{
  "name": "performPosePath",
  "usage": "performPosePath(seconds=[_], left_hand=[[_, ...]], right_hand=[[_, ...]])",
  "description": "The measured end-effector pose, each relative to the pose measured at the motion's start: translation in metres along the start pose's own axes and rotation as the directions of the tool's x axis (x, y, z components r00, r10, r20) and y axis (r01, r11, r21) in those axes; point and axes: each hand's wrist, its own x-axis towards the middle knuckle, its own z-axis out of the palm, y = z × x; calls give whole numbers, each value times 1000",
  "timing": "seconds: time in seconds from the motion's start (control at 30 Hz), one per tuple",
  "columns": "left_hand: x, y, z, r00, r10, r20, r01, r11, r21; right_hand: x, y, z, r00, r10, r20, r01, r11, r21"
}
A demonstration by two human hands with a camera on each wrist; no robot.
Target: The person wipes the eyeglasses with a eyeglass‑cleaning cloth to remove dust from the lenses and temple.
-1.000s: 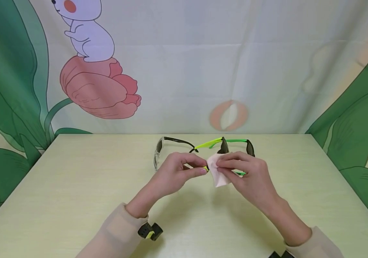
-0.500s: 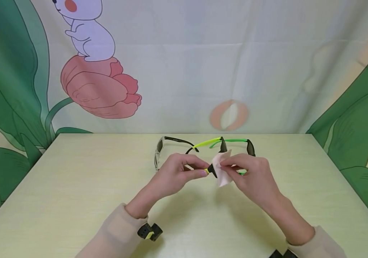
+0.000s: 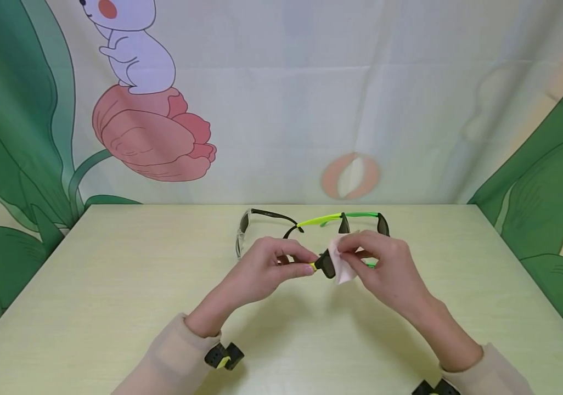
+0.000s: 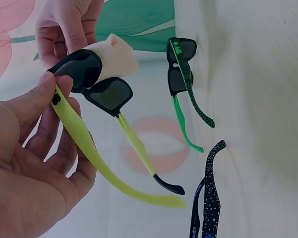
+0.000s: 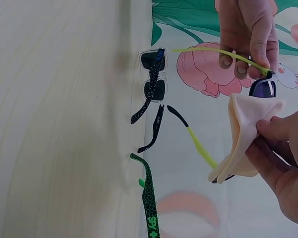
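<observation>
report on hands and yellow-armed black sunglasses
Left hand pinching black sunglasses by yellow temple. Right hand pinching pale-pink fabric cloth at the lenses. Nothing visibly in the way.

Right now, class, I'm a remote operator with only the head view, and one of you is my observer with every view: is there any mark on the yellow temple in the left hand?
Observer: Yes. The left wrist view shows a small black mark near the hinge end of the yellow temple, close to the left hand.
Operator: Are both temples of the clear-framed glasses plain black?
Observer: No. In the left wrist view, one black temple has white speckles.
Operator: Any lettering on the green glasses?
Observer: Yes. The right wrist view shows bright green lettering on a dark patterned temple.
</observation>
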Motion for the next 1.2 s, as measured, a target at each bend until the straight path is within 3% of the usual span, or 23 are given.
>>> performPosePath(seconds=[0.43, 0.7, 0.97, 1.2], left_hand=[[0, -1, 2, 1000, -18, -25, 19, 1000, 14], [1, -3, 4, 1000, -13, -20, 13, 1000, -24], [0, -3, 3, 1000, -26, -9, 26, 1000, 3], [-2, -3, 0, 1000, 15, 2, -15, 1000, -9]], right_hand=[[-1, -10, 9, 995, -102, -23, 102, 994, 35], [-2, -11, 12, 984, -172, -48, 173, 985, 24], [-5, -7, 10, 996, -75, -36, 78, 993, 92], [-6, 1, 7, 998, 44, -41, -39, 994, 106]])
